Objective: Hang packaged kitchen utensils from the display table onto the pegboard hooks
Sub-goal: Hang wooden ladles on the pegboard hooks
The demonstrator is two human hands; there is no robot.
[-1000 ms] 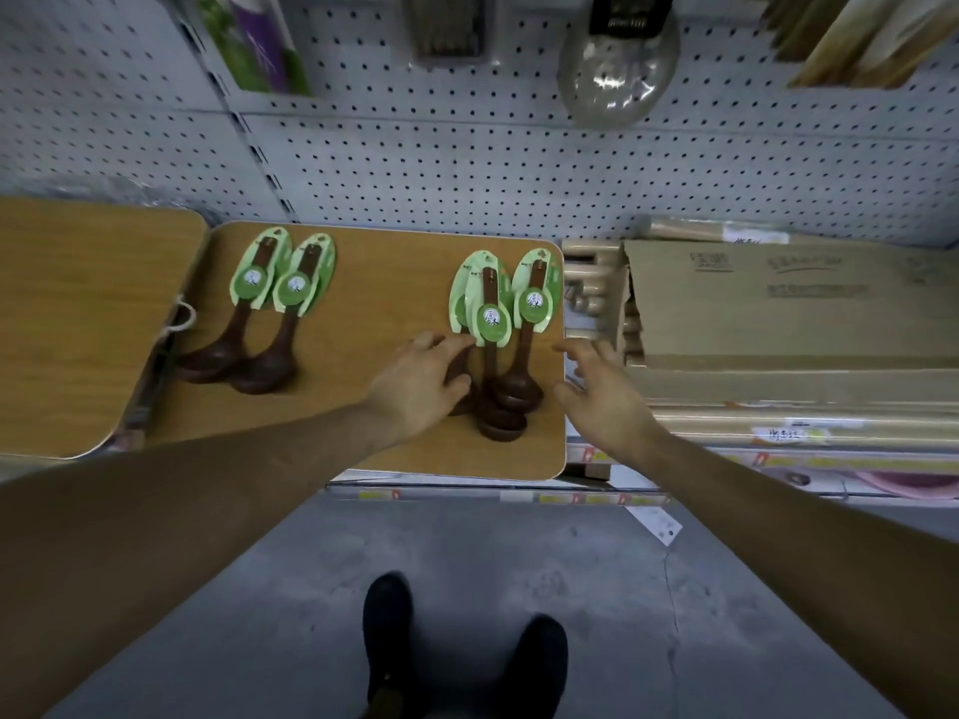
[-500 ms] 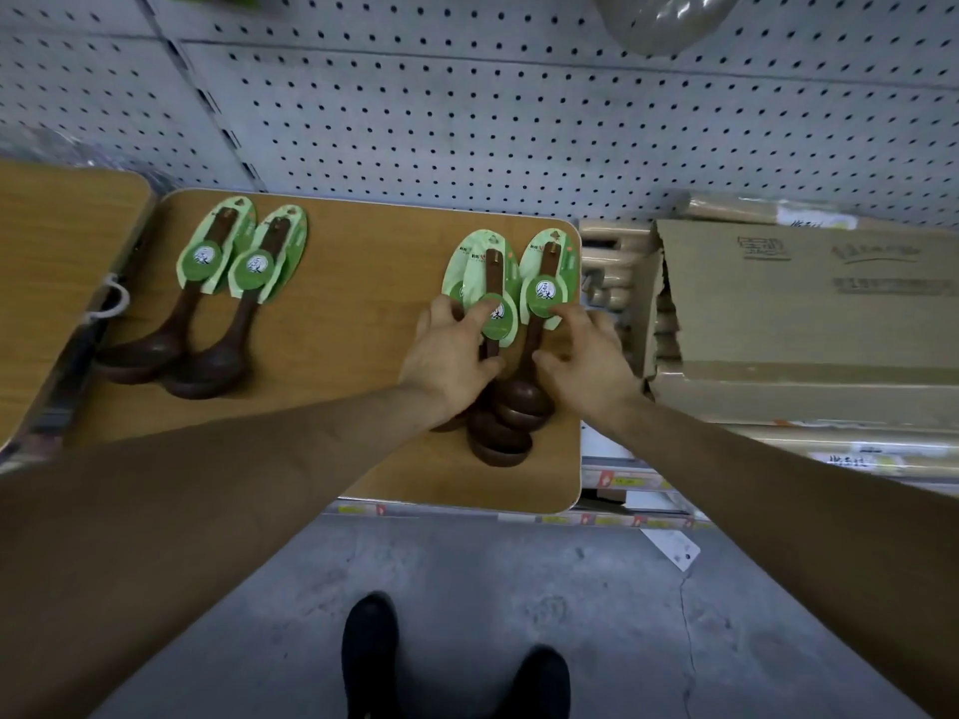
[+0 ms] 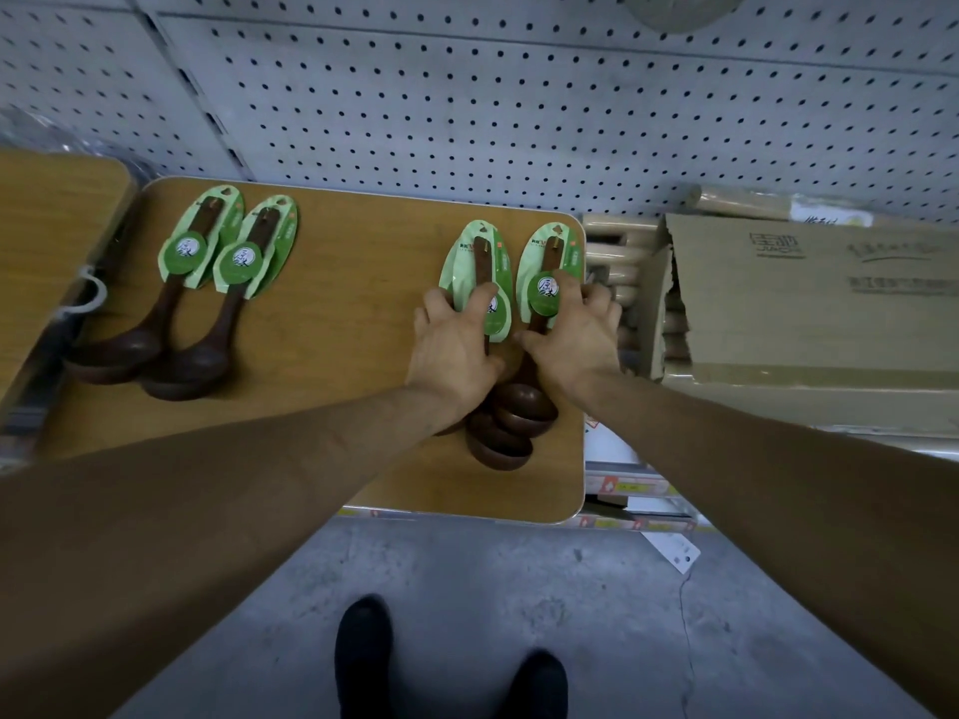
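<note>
Dark wooden ladles with green card sleeves lie on the wooden display table (image 3: 337, 313). A pair of ladles (image 3: 207, 282) rests at the table's left. At the right end lies a stacked group of ladles (image 3: 514, 407). My left hand (image 3: 456, 345) grips the left ladle of this group (image 3: 480, 262) around its handle, fingers over the green card. My right hand (image 3: 571, 334) grips the right ladle (image 3: 545, 256) the same way, a finger on its round label. The white pegboard (image 3: 519, 106) rises behind the table.
A second wooden table (image 3: 46, 225) stands at the far left. Cardboard boxes (image 3: 809, 303) and rolled goods are stacked right of the display table. A hanging clear item (image 3: 680, 7) shows at the top edge. Grey floor and my shoes (image 3: 363, 661) lie below.
Both hands moved from beside the right group of ladles onto it and closed around the handles. The view tilted down and closer, so the hanging items at the top slid out of sight.
</note>
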